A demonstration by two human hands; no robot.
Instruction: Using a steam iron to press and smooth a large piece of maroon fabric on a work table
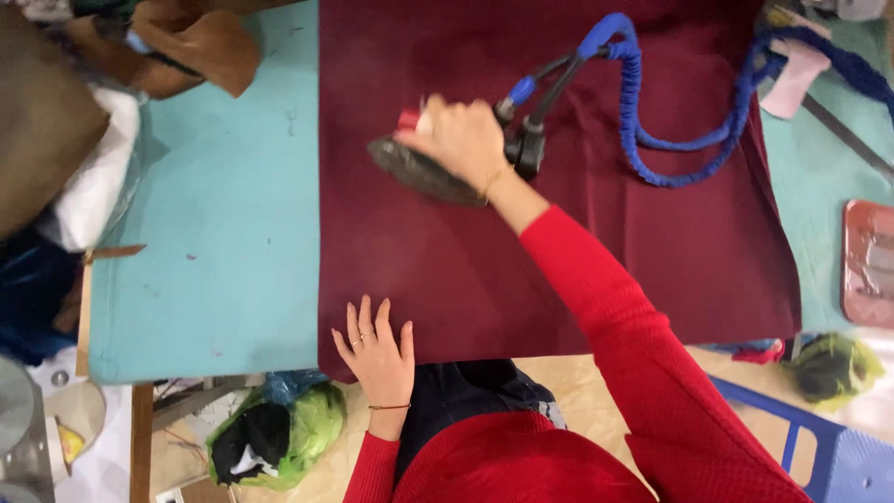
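**Two hands, one iron, one big red cloth**

Two hands are busy on the light blue padded bench. A big dark red cloth, flat and square, covers the middle of the bench and hangs a little over its near edge.

The right hand is wrapped tight around the handle of a dark grey metal iron. The iron sits flat on the cloth, toward 11 o'clock from the cloth's middle. Its pointed end faces 9 o'clock. A bright blue ribbed hose runs from the back of the iron, loops over the cloth and goes off toward 2 o'clock, so it stays out of the iron's way.

The left hand grips nothing. It lies open and flat, fingers spread, on the near edge of the cloth at about 7 o'clock. That probably keeps the cloth from sliding.

A green and black bundle lies on the floor below the bench. A brown leather piece rests at 10 o'clock.
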